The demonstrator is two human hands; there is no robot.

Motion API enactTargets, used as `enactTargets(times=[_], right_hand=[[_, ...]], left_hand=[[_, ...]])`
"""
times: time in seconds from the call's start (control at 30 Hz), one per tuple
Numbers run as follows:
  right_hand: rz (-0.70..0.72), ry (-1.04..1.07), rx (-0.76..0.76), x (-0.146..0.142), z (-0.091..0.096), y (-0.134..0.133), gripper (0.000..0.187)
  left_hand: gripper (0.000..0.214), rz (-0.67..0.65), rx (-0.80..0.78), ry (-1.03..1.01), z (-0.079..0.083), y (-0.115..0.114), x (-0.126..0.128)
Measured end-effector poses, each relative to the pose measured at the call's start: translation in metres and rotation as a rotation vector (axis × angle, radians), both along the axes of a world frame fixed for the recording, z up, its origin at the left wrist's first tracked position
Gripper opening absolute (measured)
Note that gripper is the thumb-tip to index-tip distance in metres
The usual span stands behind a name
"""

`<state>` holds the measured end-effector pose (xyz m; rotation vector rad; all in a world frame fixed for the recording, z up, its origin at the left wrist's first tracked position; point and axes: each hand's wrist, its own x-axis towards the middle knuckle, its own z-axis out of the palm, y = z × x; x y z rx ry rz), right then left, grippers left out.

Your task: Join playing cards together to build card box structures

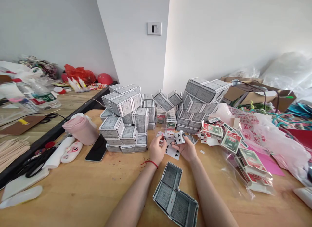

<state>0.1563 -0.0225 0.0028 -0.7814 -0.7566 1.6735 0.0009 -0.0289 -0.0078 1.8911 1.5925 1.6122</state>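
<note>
My left hand [158, 150], with a red string bracelet at the wrist, pinches the edge of a white playing card [170, 136]. My right hand [188, 149] grips a folded-looking playing card [179, 138] with black clubs on it. Beneath both hands a clubs card [173, 152] lies face up on the table. Between my forearms rests an L-shaped piece [168, 191] built from grey-backed cards. Stacked blocks of the same cards rise at the left [122, 129] and at the right [195, 106].
Opened card boxes [231, 140] and plastic bags [278, 129] cover the table's right side. To the left are a black phone [97, 149], a pink roll [80, 129], scissors [40, 163] and a white glue stick [21, 197]. A wall stands behind.
</note>
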Motion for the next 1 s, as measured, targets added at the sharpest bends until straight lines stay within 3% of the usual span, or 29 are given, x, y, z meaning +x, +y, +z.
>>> enactTargets(times=[0.23,0.4,0.7,0.87,1.0], right_hand=[[-0.038,-0.036,0.041,0.002,-0.003,0.004,0.029],[-0.038,-0.069,0.030,-0.002,-0.008,0.003,0.025],[-0.062,-0.083,0.080,-0.006,-0.008,0.001,0.027],[-0.045,-0.201,0.073,-0.007,-0.007,0.001,0.038],[-0.035,-0.322,0.101,-0.008,-0.006,-0.001,0.042]], left_hand=[[0.016,-0.361,-0.070,0.113,0.010,-0.008,0.004],[0.011,-0.461,-0.098,0.215,0.014,-0.011,0.004],[0.008,-0.424,-0.038,0.218,0.014,-0.009,0.004],[0.012,-0.340,-0.022,0.262,0.018,-0.009,0.004],[0.013,-0.390,-0.014,0.235,0.018,-0.008,0.004]])
